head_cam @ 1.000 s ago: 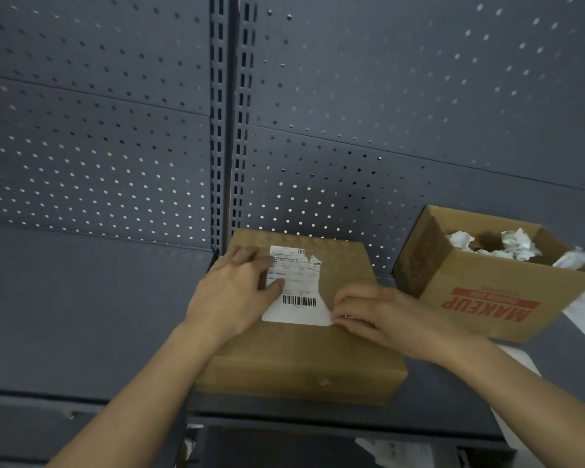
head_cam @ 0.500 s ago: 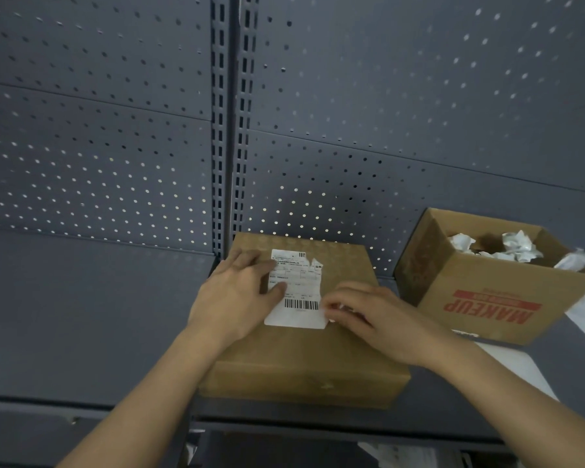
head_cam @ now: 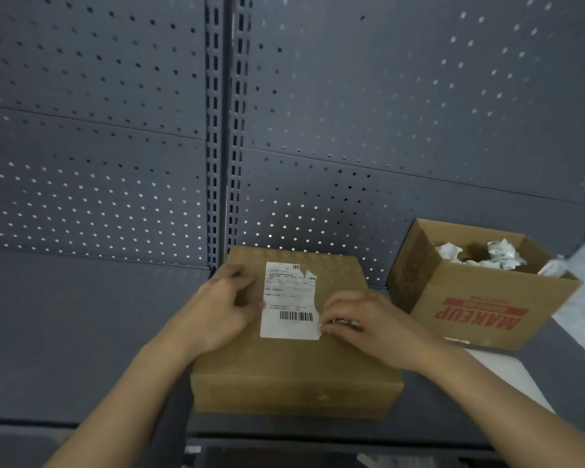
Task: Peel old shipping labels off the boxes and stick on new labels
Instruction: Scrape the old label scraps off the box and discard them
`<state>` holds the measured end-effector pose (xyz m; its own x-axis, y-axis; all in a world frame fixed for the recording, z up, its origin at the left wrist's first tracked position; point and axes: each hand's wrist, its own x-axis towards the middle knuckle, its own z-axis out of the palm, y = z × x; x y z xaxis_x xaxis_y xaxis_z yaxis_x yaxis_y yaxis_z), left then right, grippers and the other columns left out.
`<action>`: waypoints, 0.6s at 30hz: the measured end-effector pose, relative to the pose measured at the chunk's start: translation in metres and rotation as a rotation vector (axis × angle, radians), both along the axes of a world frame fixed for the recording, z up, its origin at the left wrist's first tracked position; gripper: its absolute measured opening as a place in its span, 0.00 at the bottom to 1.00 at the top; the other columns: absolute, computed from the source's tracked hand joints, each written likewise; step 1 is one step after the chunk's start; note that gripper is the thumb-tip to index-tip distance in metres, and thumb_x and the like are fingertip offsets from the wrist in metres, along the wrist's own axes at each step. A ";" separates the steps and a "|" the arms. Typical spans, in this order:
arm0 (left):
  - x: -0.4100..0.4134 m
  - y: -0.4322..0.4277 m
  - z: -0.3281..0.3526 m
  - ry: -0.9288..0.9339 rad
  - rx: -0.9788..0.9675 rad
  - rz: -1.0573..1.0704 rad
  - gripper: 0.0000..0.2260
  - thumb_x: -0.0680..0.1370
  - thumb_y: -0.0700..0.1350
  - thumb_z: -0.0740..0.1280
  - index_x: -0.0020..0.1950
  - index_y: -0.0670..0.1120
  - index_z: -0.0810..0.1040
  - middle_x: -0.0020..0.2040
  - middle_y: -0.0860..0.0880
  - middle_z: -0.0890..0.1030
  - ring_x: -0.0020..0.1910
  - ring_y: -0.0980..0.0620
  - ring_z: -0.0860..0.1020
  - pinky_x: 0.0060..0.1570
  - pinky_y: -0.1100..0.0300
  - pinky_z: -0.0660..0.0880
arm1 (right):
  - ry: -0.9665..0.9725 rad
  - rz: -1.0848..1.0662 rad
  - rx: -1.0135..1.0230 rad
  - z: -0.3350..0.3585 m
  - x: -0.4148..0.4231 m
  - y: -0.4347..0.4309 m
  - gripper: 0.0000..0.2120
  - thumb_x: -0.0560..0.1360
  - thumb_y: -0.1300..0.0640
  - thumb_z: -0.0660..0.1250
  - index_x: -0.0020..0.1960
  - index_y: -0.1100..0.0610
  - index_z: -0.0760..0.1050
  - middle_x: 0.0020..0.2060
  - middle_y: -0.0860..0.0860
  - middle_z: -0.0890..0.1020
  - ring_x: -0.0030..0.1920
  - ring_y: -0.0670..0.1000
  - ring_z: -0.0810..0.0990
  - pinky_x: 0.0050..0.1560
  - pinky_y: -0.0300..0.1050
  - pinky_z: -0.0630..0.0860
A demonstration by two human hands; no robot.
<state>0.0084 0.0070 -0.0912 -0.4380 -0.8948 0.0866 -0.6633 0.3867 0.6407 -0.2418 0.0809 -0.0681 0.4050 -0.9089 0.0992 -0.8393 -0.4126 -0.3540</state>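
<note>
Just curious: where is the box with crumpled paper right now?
The open box stands on the right of the head view, on the shelf beside the closed box.

Shelf (head_cam: 81, 332) at 9 o'clock of closed box (head_cam: 284, 366): free passage. Pegboard wall (head_cam: 352, 163) blocks 12 o'clock; makeup carton (head_cam: 487, 309) blocks 2 o'clock.

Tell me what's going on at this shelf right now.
A person is peeling the label off a closed cardboard box on the shelf. The left hand rests on the box top beside the label's left edge; the right hand pinches its lower right corner. The label lies mostly flat, its upper right corner torn. An open MAKEUP box to the right holds crumpled paper.
</note>
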 end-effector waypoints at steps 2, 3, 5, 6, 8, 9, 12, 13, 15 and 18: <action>0.003 0.001 -0.007 -0.003 -0.010 -0.008 0.26 0.81 0.53 0.64 0.78 0.49 0.64 0.80 0.54 0.55 0.79 0.54 0.49 0.74 0.60 0.49 | 0.015 -0.004 -0.007 -0.001 0.001 0.000 0.08 0.80 0.54 0.65 0.55 0.51 0.82 0.49 0.39 0.77 0.50 0.40 0.77 0.53 0.35 0.73; 0.002 0.002 -0.011 0.018 -0.015 0.002 0.26 0.81 0.54 0.63 0.78 0.49 0.64 0.80 0.54 0.55 0.80 0.55 0.47 0.74 0.60 0.48 | 0.029 -0.004 -0.008 -0.002 0.002 0.000 0.08 0.80 0.54 0.65 0.56 0.52 0.82 0.49 0.39 0.77 0.50 0.39 0.76 0.52 0.32 0.72; 0.000 0.003 -0.016 0.037 -0.028 0.017 0.26 0.82 0.54 0.62 0.78 0.48 0.64 0.81 0.54 0.54 0.80 0.55 0.45 0.76 0.57 0.47 | 0.056 -0.013 -0.005 -0.001 0.005 0.000 0.09 0.81 0.55 0.63 0.56 0.52 0.81 0.51 0.40 0.77 0.51 0.39 0.75 0.52 0.28 0.69; -0.001 0.003 -0.017 0.033 -0.034 0.021 0.25 0.82 0.54 0.62 0.78 0.49 0.63 0.81 0.53 0.54 0.80 0.55 0.45 0.76 0.56 0.47 | 0.075 -0.024 -0.002 0.000 0.007 -0.001 0.09 0.82 0.55 0.62 0.57 0.52 0.80 0.52 0.42 0.78 0.51 0.39 0.74 0.52 0.29 0.69; -0.002 0.003 -0.017 0.024 -0.047 0.023 0.25 0.82 0.54 0.61 0.78 0.49 0.63 0.81 0.53 0.54 0.80 0.54 0.45 0.76 0.57 0.47 | 0.112 -0.056 0.014 0.003 0.015 -0.003 0.08 0.83 0.55 0.58 0.56 0.52 0.76 0.54 0.45 0.78 0.52 0.42 0.73 0.52 0.35 0.71; -0.002 0.003 -0.017 0.020 -0.052 0.029 0.25 0.82 0.53 0.61 0.78 0.49 0.62 0.81 0.53 0.53 0.80 0.54 0.45 0.75 0.59 0.46 | 0.130 -0.058 0.018 0.005 0.020 -0.005 0.07 0.84 0.55 0.57 0.55 0.51 0.74 0.54 0.46 0.79 0.52 0.43 0.73 0.52 0.39 0.73; -0.002 0.003 -0.018 0.019 -0.050 0.044 0.26 0.82 0.54 0.61 0.79 0.49 0.62 0.81 0.53 0.53 0.80 0.54 0.44 0.75 0.60 0.46 | 0.184 -0.025 0.011 0.007 0.036 -0.011 0.07 0.83 0.58 0.57 0.55 0.50 0.72 0.55 0.46 0.78 0.53 0.45 0.74 0.52 0.45 0.76; -0.003 0.004 -0.018 0.024 -0.046 0.043 0.25 0.82 0.53 0.61 0.78 0.49 0.62 0.81 0.53 0.53 0.80 0.54 0.44 0.75 0.60 0.46 | 0.169 -0.025 0.013 0.007 0.039 -0.014 0.06 0.83 0.57 0.57 0.54 0.50 0.72 0.53 0.46 0.77 0.52 0.45 0.74 0.51 0.47 0.76; -0.003 0.004 -0.017 0.031 -0.049 0.044 0.25 0.82 0.53 0.61 0.78 0.49 0.62 0.81 0.53 0.54 0.80 0.53 0.44 0.75 0.60 0.47 | 0.100 -0.046 0.038 0.008 0.043 -0.017 0.06 0.84 0.55 0.56 0.51 0.50 0.71 0.49 0.43 0.75 0.50 0.44 0.73 0.50 0.47 0.76; -0.003 0.004 -0.017 0.040 -0.052 0.043 0.25 0.82 0.53 0.61 0.78 0.49 0.62 0.81 0.53 0.53 0.80 0.53 0.44 0.75 0.60 0.46 | -0.026 -0.070 0.042 0.007 0.045 -0.021 0.07 0.84 0.53 0.56 0.48 0.49 0.69 0.43 0.41 0.74 0.45 0.42 0.73 0.44 0.43 0.72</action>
<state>0.0055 0.0111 -0.1083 -0.3948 -0.9065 0.1498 -0.6540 0.3918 0.6471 -0.1963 0.0604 -0.0607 0.3383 -0.9384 0.0700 -0.8558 -0.3378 -0.3918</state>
